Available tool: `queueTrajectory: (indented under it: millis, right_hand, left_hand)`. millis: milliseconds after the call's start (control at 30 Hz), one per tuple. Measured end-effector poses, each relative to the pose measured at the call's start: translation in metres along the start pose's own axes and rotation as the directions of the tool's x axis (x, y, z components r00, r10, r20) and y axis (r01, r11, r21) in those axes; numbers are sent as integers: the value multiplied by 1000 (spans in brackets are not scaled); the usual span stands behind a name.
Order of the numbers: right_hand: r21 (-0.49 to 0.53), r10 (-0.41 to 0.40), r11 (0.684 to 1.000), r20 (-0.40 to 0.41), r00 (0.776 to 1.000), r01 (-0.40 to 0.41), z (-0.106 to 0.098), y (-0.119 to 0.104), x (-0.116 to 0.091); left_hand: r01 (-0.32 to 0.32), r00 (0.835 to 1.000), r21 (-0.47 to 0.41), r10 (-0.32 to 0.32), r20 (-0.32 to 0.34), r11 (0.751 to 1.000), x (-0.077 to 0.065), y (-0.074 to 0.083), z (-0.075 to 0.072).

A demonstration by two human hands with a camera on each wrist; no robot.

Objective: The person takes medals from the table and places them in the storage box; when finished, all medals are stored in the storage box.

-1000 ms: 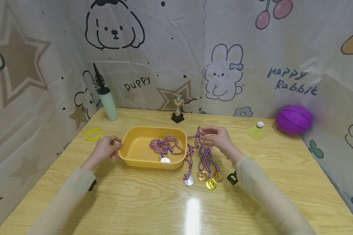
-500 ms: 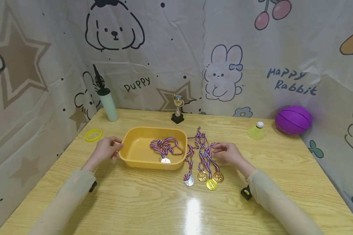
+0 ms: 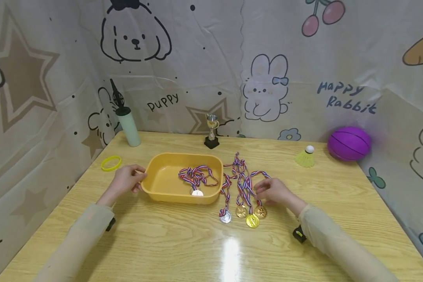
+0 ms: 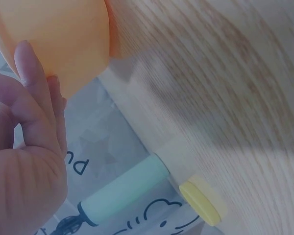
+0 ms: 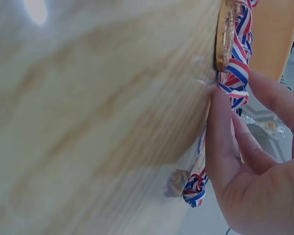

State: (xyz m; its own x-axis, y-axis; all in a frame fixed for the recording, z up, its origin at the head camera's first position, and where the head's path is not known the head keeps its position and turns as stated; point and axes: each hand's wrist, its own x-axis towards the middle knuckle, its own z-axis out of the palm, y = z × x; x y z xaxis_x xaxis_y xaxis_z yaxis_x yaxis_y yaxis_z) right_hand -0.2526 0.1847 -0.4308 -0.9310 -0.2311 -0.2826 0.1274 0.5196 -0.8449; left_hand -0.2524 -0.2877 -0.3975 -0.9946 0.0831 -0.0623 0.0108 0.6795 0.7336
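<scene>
My left hand [image 3: 127, 178] holds the left rim of a yellow plastic basin [image 3: 183, 198], fingers against its outer wall [image 4: 83, 39]. Inside the basin lies a silver medal [image 3: 197, 192] with a tangled red, white and blue ribbon. Right of the basin, several medals lie with ribbons stretched away from me: a silver medal [image 3: 225, 216], a bronze medal [image 3: 241, 212], a gold medal [image 3: 252, 220] and a right-hand bronze medal [image 3: 260, 212]. My right hand [image 3: 276, 192] pinches this last one's ribbon [image 5: 237, 78] just above the disc, between thumb and fingers.
At the back stand a green hand pump [image 3: 128, 127] and a small trophy cup [image 3: 212, 131]. A yellow wristband [image 3: 111, 168] lies at the left. A yellow shuttlecock [image 3: 305, 157] and a purple ball [image 3: 349, 143] sit at the back right, before a printed cloth.
My right hand has come down and right from the ribbons' far end to just above the right bronze medal, drawing part of its ribbon rightward. The left hand stays at the basin.
</scene>
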Motion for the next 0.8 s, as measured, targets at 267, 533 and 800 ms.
queueTrajectory:
  millis: [267, 533, 800]
  right_hand:
    - [-20, 16, 1000, -20, 1000, -17, 7, 1, 4]
    - [-42, 44, 998, -23, 999, -45, 8, -1, 4]
    - [-90, 32, 995, -50, 998, -36, 11, -2, 3]
  left_hand:
    - [5, 1000, -2, -5, 0, 1000, 1, -1, 1]
    - [9, 1000, -2, -9, 4, 1000, 1, -1, 0]
    - [11, 1000, -3, -11, 2, 1000, -1, 4, 1]
